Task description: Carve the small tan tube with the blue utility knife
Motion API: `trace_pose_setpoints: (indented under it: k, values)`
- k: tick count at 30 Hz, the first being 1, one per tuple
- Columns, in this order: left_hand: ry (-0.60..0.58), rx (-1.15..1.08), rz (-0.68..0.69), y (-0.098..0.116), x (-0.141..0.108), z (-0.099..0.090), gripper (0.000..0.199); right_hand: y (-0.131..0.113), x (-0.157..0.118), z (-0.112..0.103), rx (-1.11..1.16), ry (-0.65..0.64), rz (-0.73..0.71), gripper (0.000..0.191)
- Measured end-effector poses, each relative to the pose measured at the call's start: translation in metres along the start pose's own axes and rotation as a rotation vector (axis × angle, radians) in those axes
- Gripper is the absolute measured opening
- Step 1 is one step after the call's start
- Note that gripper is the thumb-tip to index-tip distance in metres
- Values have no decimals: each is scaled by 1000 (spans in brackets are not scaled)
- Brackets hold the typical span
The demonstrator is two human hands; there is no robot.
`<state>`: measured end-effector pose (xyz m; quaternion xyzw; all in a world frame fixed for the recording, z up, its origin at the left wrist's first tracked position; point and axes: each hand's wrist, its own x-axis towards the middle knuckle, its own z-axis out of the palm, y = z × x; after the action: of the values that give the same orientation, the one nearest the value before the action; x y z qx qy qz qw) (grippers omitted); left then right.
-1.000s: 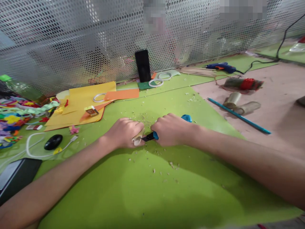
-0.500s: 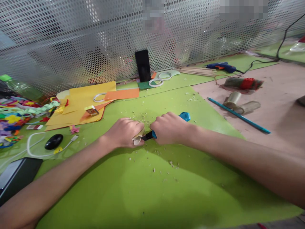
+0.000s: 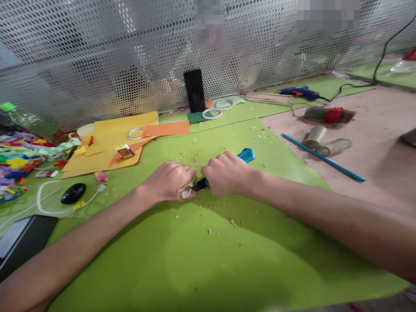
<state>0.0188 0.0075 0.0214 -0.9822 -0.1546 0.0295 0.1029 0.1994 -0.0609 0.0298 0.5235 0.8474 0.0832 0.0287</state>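
Note:
My left hand [image 3: 171,181] is closed around a pale piece of bamboo [image 3: 186,191], whose cut, whitish end shows at the thumb side; most of it is hidden in the fist. In my right hand [image 3: 224,174] is a blue utility knife [image 3: 246,155], its handle end sticking out behind the fist. The dark front of the knife reaches the bamboo's end, close to the left hand. Pale shavings [image 3: 232,222] are scattered over the green table [image 3: 156,264] around both hands.
Left: yellow paper [image 3: 110,134], matchbox [image 3: 125,151], black mouse [image 3: 73,193], cable, plastic bottle [image 3: 29,121]. Back: phone [image 3: 195,91] against a perforated metal screen [image 3: 146,52], tape rolls [image 3: 212,114], sticks [image 3: 268,98]. Right: glue gun [image 3: 300,92], bamboo tubes [image 3: 334,147], blue stick [image 3: 321,157].
My right hand and the knife have shifted slightly left, toward the left hand. The left hand has hardly moved and keeps its hold on the bamboo.

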Motion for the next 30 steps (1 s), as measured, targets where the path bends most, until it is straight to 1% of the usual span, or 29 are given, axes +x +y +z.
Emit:
trace_pose_setpoints:
  k: [8,21,30]
  values:
    - [-13,-42,-24,2,0,0,35,-3,1,-3,11,-21,5,22]
    - [4,-4,-11,2,-2,0,29,-2,0,0,44,3,-9,21]
    - [1,-17,-25,3,-3,-2,26,1,-3,1,74,-31,-2,21]
